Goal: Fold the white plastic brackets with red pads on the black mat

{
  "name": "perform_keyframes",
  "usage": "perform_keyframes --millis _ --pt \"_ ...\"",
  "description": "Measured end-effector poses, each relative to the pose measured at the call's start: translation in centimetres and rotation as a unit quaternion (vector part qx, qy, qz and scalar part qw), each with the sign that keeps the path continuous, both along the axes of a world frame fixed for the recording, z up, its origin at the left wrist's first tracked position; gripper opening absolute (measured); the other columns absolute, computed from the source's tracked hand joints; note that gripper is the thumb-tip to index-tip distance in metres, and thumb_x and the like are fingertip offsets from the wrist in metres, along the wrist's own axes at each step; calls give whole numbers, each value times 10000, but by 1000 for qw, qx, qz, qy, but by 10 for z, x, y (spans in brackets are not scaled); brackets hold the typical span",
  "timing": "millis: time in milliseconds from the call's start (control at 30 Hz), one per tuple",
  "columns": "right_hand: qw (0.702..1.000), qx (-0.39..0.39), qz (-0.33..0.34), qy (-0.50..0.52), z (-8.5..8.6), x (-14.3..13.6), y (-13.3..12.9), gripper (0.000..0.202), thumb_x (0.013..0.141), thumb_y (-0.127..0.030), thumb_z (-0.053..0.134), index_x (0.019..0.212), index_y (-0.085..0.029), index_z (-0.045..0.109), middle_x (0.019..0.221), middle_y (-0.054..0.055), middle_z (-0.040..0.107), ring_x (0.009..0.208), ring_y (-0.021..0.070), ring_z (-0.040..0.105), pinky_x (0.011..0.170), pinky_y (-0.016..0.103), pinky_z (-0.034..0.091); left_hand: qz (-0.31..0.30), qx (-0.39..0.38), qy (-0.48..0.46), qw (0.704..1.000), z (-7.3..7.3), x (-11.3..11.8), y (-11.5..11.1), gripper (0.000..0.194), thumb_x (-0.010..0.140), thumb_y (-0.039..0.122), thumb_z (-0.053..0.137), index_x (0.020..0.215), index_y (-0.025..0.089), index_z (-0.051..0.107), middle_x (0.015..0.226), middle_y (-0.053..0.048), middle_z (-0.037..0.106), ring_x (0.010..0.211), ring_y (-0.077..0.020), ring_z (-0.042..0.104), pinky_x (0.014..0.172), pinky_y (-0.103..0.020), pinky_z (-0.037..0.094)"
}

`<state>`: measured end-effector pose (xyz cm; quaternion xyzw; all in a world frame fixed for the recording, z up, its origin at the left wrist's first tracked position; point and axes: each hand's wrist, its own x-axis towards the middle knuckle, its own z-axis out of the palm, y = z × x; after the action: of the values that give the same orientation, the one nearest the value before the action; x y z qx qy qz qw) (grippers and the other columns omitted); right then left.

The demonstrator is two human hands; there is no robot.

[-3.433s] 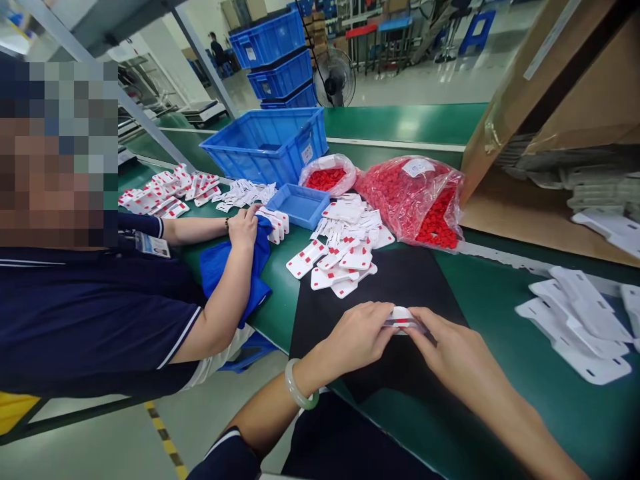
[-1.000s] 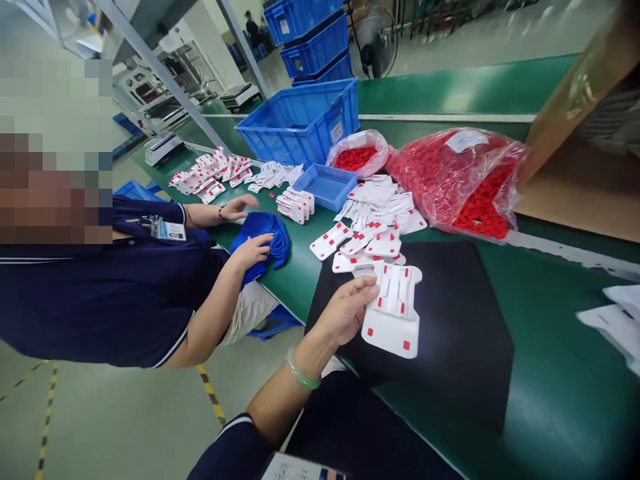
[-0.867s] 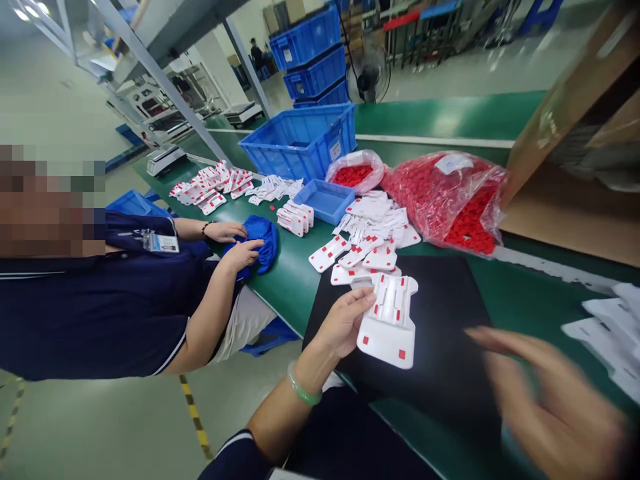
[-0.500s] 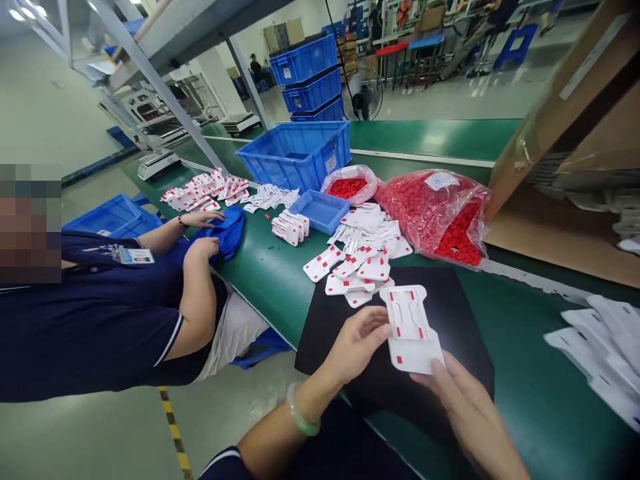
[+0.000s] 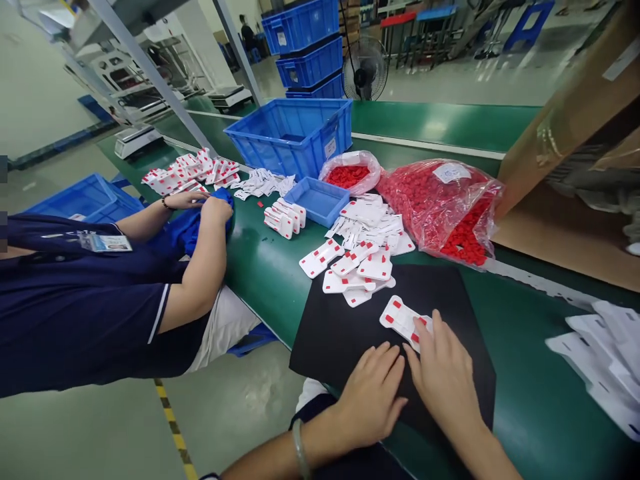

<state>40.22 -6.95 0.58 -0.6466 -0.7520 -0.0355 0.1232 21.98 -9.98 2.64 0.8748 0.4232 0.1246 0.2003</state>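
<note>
A white plastic plate with red inserts [image 5: 397, 319] lies on the black mat [image 5: 345, 340]. Over its near right end is my right hand [image 5: 447, 380], fingers stretched out and touching it, hiding part of that end. My left hand [image 5: 370, 400] rests palm down on the mat just nearer to me, its fingers out straight and holding nothing. Beyond the mat's far left edge, similar white plates with red inserts [image 5: 357, 270] lie in a loose pile. Behind them is a heap of white plastic pieces [image 5: 370, 227].
Behind stand a shallow blue tray [image 5: 317, 200], a large blue crate [image 5: 295, 133] and bags of red parts [image 5: 435, 207]. White plates [image 5: 600, 360] are stacked at right, below a cardboard box [image 5: 555, 227]. A co-worker's arm [image 5: 200, 287] handles blue cloth [image 5: 185, 230] at left.
The plate that both hands held up now lies on the mat with its other face up. My left hand has let go and come down nearer me; my right fingers rest on the plate.
</note>
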Motion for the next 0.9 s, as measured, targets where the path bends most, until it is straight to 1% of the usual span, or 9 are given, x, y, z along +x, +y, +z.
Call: perform_keyframes --millis 100,233,367,467,533,633,700,800,900 --pt "999 0 -9 -47 -3 1 9 477 933 -341 447 1392 -209 436 1415 237 386 1117 370 502 818 500 468 -9 9 27 1000 -6 10 1 553 992 412 349 1470 134 317 1541 -63 295 1439 -224 227 1176 -393 223" --pt "994 -3 33 -100 2 3 17 570 917 -424 475 1418 -158 417 1423 251 345 1172 379 437 939 518 394 -11 19 48 999 -14 3 0 555 993 406 344 1485 154 295 1562 -32 235 1452 -218 187 1178 -380 213" --pt "990 -15 37 -135 6 24 29 509 937 -389 444 1402 -185 463 1202 207 515 980 316 512 849 460 422 -21 32 51 998 -17 0 0 562 992 394 345 1497 158 271 1573 -25 184 1455 -219 179 1171 -377 233" --pt "986 -16 -2 -168 11 56 43 531 941 -438 415 1403 -181 468 1082 206 550 876 309 524 740 435 425 -11 47 28 998 -18 1 2 580 985 441 357 1497 181 275 1569 -1 187 1451 -208 194 1166 -362 255" --pt "977 -8 -66 -202 16 73 50 590 932 -513 393 1405 -168 466 1022 210 556 838 325 524 695 436 413 -6 54 16 998 -21 2 2 587 981 448 365 1497 181 278 1566 0 196 1449 -210 201 1162 -358 267" --pt "966 24 -154 -208 22 71 46 665 910 -587 375 1401 -148 468 1019 216 553 839 354 516 665 442 407 -5 69 2 998 -28 2 1 592 977 445 371 1493 166 288 1561 -14 206 1444 -222 217 1150 -358 290" --pt "979 31 -111 -169 17 57 34 652 908 -589 381 1397 -169 474 1073 198 551 869 341 515 685 435 422 -4 85 -5 996 -35 3 1 606 968 461 387 1487 159 302 1554 -20 225 1436 -227 243 1138 -355 313" --pt "993 4 30 -114 3 47 18 570 925 -559 371 1384 -243 493 1108 157 564 922 306 532 743 424 449 -3 118 -11 993 -42 4 2 630 950 502 407 1473 158 334 1543 -16 254 1416 -225 292 1114 -343 347" --pt "992 7 -80 -100 -2 73 20 568 939 -545 312 1333 -216 556 1065 192 589 881 350 561 709 509 457 -1 142 -17 990 -48 5 2 627 946 515 411 1465 169 351 1538 -5 261 1400 -221 326 1094 -337 374"
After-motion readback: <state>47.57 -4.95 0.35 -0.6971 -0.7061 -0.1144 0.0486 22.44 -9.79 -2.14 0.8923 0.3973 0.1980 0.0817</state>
